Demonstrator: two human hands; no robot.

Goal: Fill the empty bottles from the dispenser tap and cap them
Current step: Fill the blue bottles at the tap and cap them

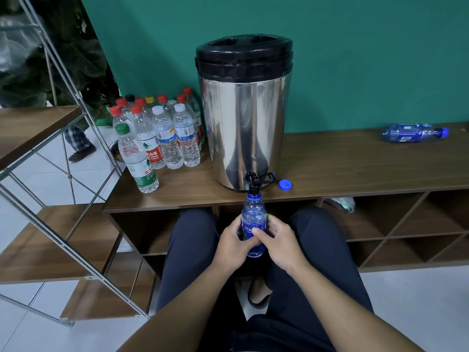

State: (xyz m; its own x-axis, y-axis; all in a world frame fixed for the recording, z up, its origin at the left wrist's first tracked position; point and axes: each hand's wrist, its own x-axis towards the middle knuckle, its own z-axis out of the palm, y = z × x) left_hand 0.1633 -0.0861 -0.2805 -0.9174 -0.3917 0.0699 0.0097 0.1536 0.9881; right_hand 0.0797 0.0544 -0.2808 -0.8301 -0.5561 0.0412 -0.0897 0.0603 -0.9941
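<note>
A steel dispenser (243, 128) with a black lid stands on the wooden shelf top (342, 168). Its black tap (252, 182) juts over the front edge. An open blue bottle (253, 214) stands upright with its mouth right under the tap. My left hand (232, 246) and my right hand (276, 241) both grip the bottle's lower body from either side. The bottle's blue cap (285, 184) lies on the shelf top just right of the tap.
Several capped clear bottles (165, 133) stand in a cluster left of the dispenser. A capped blue bottle (415, 133) lies on its side at the far right. A metal-framed rack (58, 153) stands to the left. Open cubbies (406, 224) sit below the shelf top, and my knees are close to them.
</note>
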